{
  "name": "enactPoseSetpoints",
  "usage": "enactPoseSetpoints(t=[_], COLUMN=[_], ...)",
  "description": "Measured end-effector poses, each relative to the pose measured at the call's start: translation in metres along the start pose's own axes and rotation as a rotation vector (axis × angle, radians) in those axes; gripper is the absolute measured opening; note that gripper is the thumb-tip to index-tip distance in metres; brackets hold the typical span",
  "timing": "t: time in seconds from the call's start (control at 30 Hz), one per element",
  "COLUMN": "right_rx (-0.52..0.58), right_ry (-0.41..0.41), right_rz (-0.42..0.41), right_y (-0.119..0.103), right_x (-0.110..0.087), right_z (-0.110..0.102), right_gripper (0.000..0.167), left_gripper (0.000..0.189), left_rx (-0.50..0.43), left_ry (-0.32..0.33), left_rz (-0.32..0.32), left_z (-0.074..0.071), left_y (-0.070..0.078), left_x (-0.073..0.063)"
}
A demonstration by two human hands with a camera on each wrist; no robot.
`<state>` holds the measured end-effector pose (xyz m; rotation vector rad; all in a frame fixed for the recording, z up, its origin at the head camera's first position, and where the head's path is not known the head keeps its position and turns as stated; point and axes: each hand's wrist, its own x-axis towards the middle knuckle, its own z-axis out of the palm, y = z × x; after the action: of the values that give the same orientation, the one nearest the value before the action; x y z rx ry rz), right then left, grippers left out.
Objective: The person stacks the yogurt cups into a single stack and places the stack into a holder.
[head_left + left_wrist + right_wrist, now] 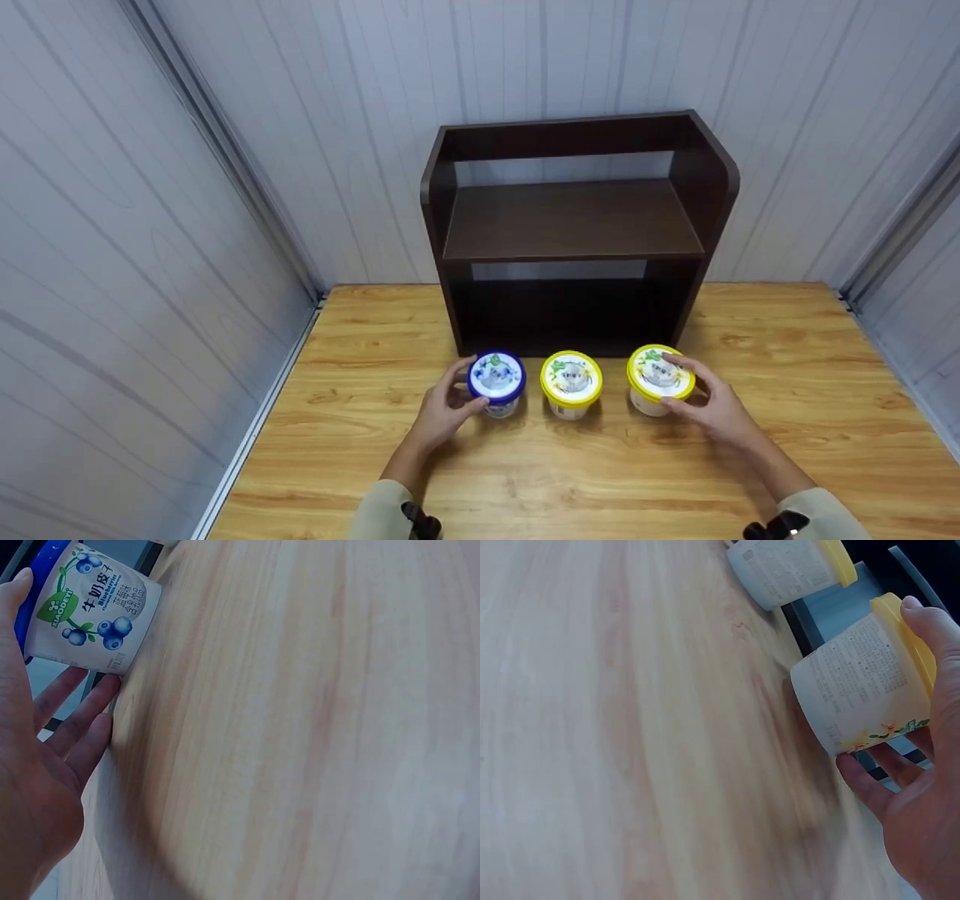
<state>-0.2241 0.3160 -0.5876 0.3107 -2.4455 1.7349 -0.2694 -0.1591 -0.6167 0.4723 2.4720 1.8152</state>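
Observation:
Three small tubs with printed lids stand in a row in the head view. My left hand (442, 409) grips the blue-lidded tub (496, 377) at the left end, thumb at the near side of its lid and fingers round the far side. Blueberries are printed on that tub's white side (97, 611) in the left wrist view. At the right end, my right hand (712, 405) holds a yellow-lidded tub (660, 375) between thumb and fingers at the lid. Between them stands another yellow-lidded tub (571, 382), touched by neither hand.
Directly behind the tubs, a dark brown two-tier shelf (577, 221) stands on the wooden table (360, 360). Pale panelled walls (360, 112) enclose the table at the back and sides. The shelf's lower front edge is close to the row of tubs.

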Motion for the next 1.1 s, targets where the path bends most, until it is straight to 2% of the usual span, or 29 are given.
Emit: enactPoseSetpoints(t=[0.17, 0.67, 1.1], right_rx=[0.009, -0.017, 0.007], right_ry=[-0.008, 0.008, -0.001], right_rz=[-0.006, -0.060, -0.123], right_y=[-0.009, -0.036, -0.063], right_x=[0.006, 0.019, 0.038], right_z=[-0.004, -0.011, -0.006], right_gripper=[0.069, 0.067, 0.068], left_gripper=[0.073, 0.078, 0.078], left_rx=[-0.012, 0.055, 0.054], left_ry=[-0.006, 0.001, 0.010], left_rz=[0.007, 0.035, 0.024], left_z=[-0.001, 0.000, 0.001], left_y=[0.002, 0.003, 0.004], left_x=[0.000, 0.000, 0.001])
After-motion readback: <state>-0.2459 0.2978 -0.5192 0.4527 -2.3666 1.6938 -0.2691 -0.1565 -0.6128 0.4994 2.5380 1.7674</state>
